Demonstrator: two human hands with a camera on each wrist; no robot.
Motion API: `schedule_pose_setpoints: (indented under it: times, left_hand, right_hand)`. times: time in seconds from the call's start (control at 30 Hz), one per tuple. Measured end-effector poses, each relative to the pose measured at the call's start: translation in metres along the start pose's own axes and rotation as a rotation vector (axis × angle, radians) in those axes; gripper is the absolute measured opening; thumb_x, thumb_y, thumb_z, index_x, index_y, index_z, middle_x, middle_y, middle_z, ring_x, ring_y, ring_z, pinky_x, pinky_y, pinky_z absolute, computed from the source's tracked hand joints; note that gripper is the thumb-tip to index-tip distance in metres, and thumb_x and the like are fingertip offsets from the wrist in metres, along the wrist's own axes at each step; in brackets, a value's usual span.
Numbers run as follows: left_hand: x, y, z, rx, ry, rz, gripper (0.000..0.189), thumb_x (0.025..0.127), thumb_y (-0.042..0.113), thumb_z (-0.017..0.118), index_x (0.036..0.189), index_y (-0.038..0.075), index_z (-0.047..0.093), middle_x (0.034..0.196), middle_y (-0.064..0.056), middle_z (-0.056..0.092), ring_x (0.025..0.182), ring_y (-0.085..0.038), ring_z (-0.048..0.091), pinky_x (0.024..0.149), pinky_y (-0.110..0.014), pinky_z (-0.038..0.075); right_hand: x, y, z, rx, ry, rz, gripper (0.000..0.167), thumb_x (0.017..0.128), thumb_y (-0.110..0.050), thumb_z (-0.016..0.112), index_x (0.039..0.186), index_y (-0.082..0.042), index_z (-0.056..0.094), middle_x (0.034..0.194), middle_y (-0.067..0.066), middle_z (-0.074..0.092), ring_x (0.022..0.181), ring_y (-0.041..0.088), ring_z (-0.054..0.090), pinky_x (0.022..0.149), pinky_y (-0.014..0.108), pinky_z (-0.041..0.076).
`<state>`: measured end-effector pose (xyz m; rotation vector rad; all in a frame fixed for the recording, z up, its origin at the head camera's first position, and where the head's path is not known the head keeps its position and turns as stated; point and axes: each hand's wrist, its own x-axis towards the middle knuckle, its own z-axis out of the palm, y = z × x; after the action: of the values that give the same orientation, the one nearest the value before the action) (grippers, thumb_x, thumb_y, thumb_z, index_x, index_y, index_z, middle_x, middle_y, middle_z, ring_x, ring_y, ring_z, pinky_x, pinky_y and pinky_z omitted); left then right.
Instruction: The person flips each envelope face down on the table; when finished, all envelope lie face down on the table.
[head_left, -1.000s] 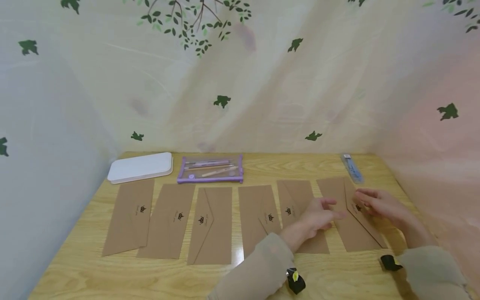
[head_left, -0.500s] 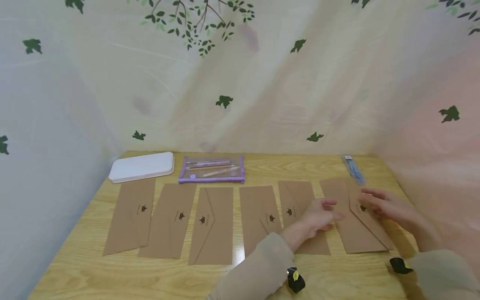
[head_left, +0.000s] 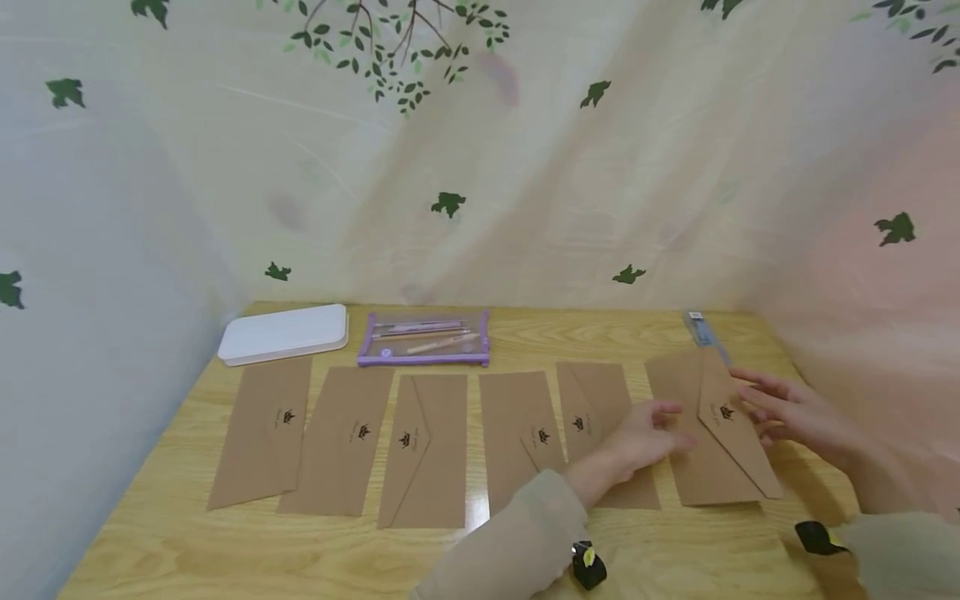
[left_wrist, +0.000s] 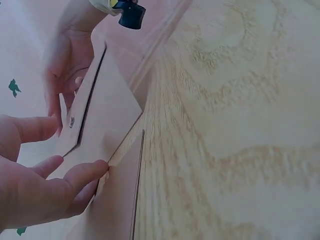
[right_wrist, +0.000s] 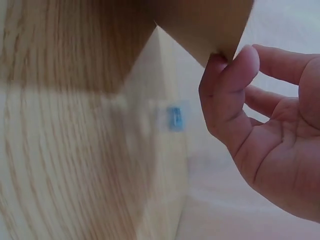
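In the head view, a brown envelope (head_left: 716, 450) with a pointed flap and a small black crown print lies tilted at the right end of a row, its right side raised. My right hand (head_left: 806, 417) holds its right edge; the right wrist view shows fingers and thumb (right_wrist: 245, 67) pinching the envelope's edge (right_wrist: 210, 25). My left hand (head_left: 637, 437) is at its left edge, with fingers fairly straight. The left wrist view shows left fingers (left_wrist: 82, 175) against the envelope (left_wrist: 110, 95). A neighbouring envelope (head_left: 630, 492) lies partly beneath the left hand and wrist.
Several more brown envelopes (head_left: 422, 483) lie side by side on the wooden table (head_left: 300, 558). Behind them are a white case (head_left: 285, 333), a clear purple-edged pencil pouch (head_left: 423, 339) and a slim blue packet (head_left: 701, 329). Patterned curtains (head_left: 480, 167) stand around the table.
The right hand has shifted to the right and now grips the envelope's right edge. The envelope has risen on that side and partly covers the blue packet. The left hand has barely moved.
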<state>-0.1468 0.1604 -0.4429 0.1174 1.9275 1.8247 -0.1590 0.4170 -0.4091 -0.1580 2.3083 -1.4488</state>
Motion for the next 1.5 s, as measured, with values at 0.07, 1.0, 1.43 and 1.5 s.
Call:
schedule_pose_setpoints:
  times: [0.07, 1.0, 1.43, 1.5]
  left_hand:
    - [0.0, -0.001, -0.002, 0.003, -0.011, 0.006, 0.042, 0.087, 0.009, 0.079, 0.127, 0.015, 0.069, 0.125, 0.002, 0.065, 0.116, -0.013, 0.058, 0.098, -0.029, 0.047]
    - [-0.01, 0.014, 0.001, -0.173, -0.148, -0.031, 0.041, 0.101, 0.024, 0.066, 0.14, 0.016, 0.057, 0.13, 0.002, 0.063, 0.115, -0.017, 0.061, 0.086, -0.047, 0.058]
    - [-0.013, 0.017, 0.001, -0.214, -0.112, -0.035, 0.042, 0.099, 0.022, 0.069, 0.137, 0.015, 0.054, 0.124, -0.001, 0.061, 0.108, -0.022, 0.063, 0.084, -0.049, 0.059]
    - [-0.013, 0.017, 0.001, -0.214, -0.124, -0.033, 0.041, 0.099, 0.023, 0.068, 0.136, 0.014, 0.055, 0.124, 0.0, 0.061, 0.108, -0.021, 0.063, 0.084, -0.048, 0.059]
  right_hand:
    - [-0.001, -0.002, 0.0, -0.007, -0.005, 0.0, 0.052, 0.112, -0.026, 0.039, 0.157, -0.002, 0.026, 0.11, -0.002, 0.068, 0.092, 0.018, 0.067, 0.073, 0.038, 0.06]
    - [-0.007, -0.015, 0.01, 0.138, -0.116, -0.095, 0.042, 0.112, -0.013, 0.036, 0.153, -0.022, 0.043, 0.103, 0.0, 0.048, 0.084, 0.014, 0.05, 0.062, 0.031, 0.054]
    - [0.001, -0.011, 0.016, 0.309, -0.276, -0.167, 0.048, 0.112, -0.005, 0.03, 0.146, -0.031, 0.052, 0.129, -0.008, 0.061, 0.104, 0.014, 0.065, 0.076, 0.034, 0.059]
    - [0.002, -0.011, 0.017, 0.328, -0.295, -0.168, 0.05, 0.112, -0.004, 0.029, 0.145, -0.033, 0.052, 0.132, -0.007, 0.063, 0.109, 0.015, 0.065, 0.08, 0.037, 0.06]
